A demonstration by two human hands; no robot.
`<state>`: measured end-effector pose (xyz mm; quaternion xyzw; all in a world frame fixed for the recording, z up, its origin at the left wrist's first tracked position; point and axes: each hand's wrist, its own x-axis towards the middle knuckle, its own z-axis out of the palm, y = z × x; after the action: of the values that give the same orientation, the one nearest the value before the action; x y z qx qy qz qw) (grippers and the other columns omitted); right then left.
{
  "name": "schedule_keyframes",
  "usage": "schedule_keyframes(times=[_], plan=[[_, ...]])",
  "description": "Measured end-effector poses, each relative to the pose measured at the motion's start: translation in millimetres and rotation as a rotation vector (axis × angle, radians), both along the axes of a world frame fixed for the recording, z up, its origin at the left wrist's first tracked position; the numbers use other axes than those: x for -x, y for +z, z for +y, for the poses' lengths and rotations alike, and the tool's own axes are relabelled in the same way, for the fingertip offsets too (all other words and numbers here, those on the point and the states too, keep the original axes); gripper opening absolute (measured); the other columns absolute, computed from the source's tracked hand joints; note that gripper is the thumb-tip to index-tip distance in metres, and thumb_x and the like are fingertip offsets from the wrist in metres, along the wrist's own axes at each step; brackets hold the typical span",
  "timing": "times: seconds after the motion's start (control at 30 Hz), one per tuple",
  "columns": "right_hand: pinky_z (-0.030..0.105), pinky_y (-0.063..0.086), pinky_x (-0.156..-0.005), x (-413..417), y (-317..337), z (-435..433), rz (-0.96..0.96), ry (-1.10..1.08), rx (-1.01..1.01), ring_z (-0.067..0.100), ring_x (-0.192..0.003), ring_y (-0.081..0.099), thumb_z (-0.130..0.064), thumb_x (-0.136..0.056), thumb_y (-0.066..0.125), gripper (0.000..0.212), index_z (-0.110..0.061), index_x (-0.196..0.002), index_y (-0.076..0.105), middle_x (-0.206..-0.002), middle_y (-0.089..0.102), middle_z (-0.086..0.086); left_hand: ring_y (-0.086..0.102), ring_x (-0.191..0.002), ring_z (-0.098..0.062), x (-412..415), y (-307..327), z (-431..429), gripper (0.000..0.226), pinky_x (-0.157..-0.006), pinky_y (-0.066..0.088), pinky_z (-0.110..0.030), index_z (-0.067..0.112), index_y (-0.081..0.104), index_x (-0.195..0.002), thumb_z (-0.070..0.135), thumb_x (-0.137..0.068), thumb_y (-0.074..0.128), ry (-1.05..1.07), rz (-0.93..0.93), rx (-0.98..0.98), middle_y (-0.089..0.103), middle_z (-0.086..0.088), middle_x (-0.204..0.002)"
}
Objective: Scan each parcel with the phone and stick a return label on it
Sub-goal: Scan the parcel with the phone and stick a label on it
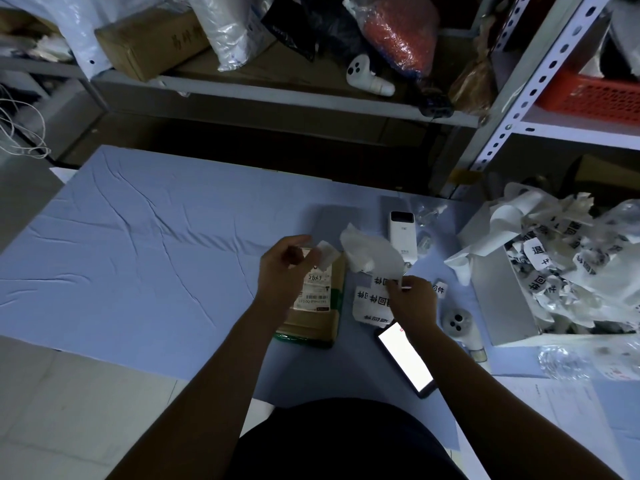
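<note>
A small brown cardboard parcel (pixel 320 315) with a white shipping label lies on the blue table cover (pixel 145 258). My left hand (pixel 285 268) hovers over its far end and pinches a small white label (pixel 327 256). My right hand (pixel 412 299) rests on a strip of white return labels (pixel 372 301) printed with black characters, fingers curled on the strip. A phone (pixel 407 358) with a lit white screen lies face up just below my right wrist. A crumpled piece of white backing paper (pixel 372 252) curls up from the strip.
A white power bank (pixel 401 233) lies beyond the labels. A white controller-like device (pixel 462 325) sits right of the phone. A box full of discarded label backing (pixel 561 265) stands at the right. Metal shelves (pixel 298 95) with parcels and bags rise behind the table.
</note>
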<state>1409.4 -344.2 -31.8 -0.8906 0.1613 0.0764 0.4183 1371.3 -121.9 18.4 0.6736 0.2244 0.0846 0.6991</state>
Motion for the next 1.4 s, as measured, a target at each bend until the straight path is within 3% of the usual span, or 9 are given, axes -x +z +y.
schedule_keyframes(times=[0.17,0.37,0.67,0.87,1.07,1.2,1.27,1.33,1.4], plan=[[0.031,0.052,-0.087,0.9,12.2,12.6,-0.139,-0.004,-0.082,0.019,-0.103,0.059,-0.032,-0.087,0.078,0.058,-0.011,-0.136,0.056,-0.12,0.053,0.004,0.065,-0.075,-0.011,0.9,-1.0,0.2,0.038,-0.069,0.052,-0.022,0.017,0.064,-0.114,0.006,-0.082,0.08,-0.094,0.039,0.131,0.072,-0.007,-0.078],[0.025,0.059,-0.077,1.9,45.8,48.8,0.194,0.292,-0.844,0.022,-0.095,0.075,-0.011,-0.094,0.069,0.027,-0.019,-0.12,0.065,-0.105,0.077,0.01,0.062,-0.089,-0.024,4.8,-4.5,8.4,0.044,-0.069,0.044,-0.034,0.022,0.061,-0.128,-0.003,-0.092,0.066,-0.228,0.073,0.262,0.07,-0.025,-0.108],[0.047,0.056,-0.099,11.5,46.1,57.7,0.167,0.195,-0.928,0.041,-0.111,0.067,0.006,-0.086,0.071,0.038,0.002,-0.123,0.062,-0.118,0.065,0.033,0.07,-0.091,-0.032,21.7,-1.9,31.2,0.036,-0.067,0.053,-0.033,0.017,0.065,-0.124,0.013,-0.089,0.071,-0.206,0.086,0.475,0.073,-0.02,-0.109],[0.044,0.061,-0.086,32.9,36.9,72.5,0.128,0.119,-0.806,0.033,-0.097,0.074,0.004,-0.08,0.079,0.023,-0.004,-0.093,0.062,-0.103,0.072,0.025,0.075,-0.083,-0.027,33.8,-10.5,26.2,0.032,-0.067,0.061,-0.029,0.008,0.074,-0.102,-0.008,-0.075,0.081,-0.085,0.086,0.064,0.076,-0.014,-0.09],[0.029,0.059,-0.081,66.2,-1.3,92.5,0.105,0.23,-0.198,0.01,-0.087,0.072,-0.016,-0.086,0.074,0.007,-0.022,-0.087,0.079,-0.092,0.078,-0.004,0.066,-0.069,-0.002,52.3,-53.6,20.7,0.017,-0.063,0.049,-0.006,0.02,0.076,-0.078,0.004,-0.082,0.077,-0.186,0.259,-0.441,0.072,0.007,-0.079],[0.001,0.042,-0.054,77.8,-16.5,107.7,0.091,0.256,0.023,0.008,-0.076,0.067,-0.01,-0.092,0.062,0.019,-0.014,-0.082,0.078,-0.086,0.073,-0.002,0.066,-0.098,-0.025,64.2,-79.9,15.1,0.01,-0.085,0.052,-0.019,0.004,0.076,-0.096,0.004,-0.092,0.067,-0.371,0.197,-0.698,0.068,-0.012,-0.103],[0.0,0.041,-0.055,81.8,-19.9,114.6,0.054,0.263,0.054,0.005,-0.077,0.064,-0.006,-0.091,0.063,0.017,-0.011,-0.086,0.078,-0.088,0.073,-0.001,0.065,-0.1,-0.027,67.6,-80.3,10.7,0.02,-0.073,0.049,-0.01,0.026,0.069,-0.103,0.01,-0.092,0.067,-0.371,0.192,-0.711,0.063,-0.003,-0.102],[0.003,0.043,-0.053,83.9,-21.6,120.3,0.051,0.242,0.049,0.006,-0.08,0.066,-0.004,-0.091,0.064,0.014,-0.012,-0.092,0.076,-0.091,0.071,-0.003,0.065,-0.096,-0.024,70.0,-85.4,9.8,0.034,-0.068,0.057,-0.024,0.051,0.05,-0.097,0.024,-0.089,0.069,-0.286,0.225,-0.638,0.061,0.001,-0.104],[0.006,0.041,-0.049,84.0,-24.1,122.0,0.055,0.222,0.106,0.005,-0.078,0.063,-0.01,-0.093,0.062,0.012,-0.015,-0.098,0.072,-0.097,0.068,-0.005,0.066,-0.096,-0.025,74.9,-88.7,15.7,0.021,-0.074,0.061,-0.039,0.045,0.053,-0.099,0.031,-0.092,0.067,-0.26,0.235,-0.745,0.057,-0.002,-0.114]])
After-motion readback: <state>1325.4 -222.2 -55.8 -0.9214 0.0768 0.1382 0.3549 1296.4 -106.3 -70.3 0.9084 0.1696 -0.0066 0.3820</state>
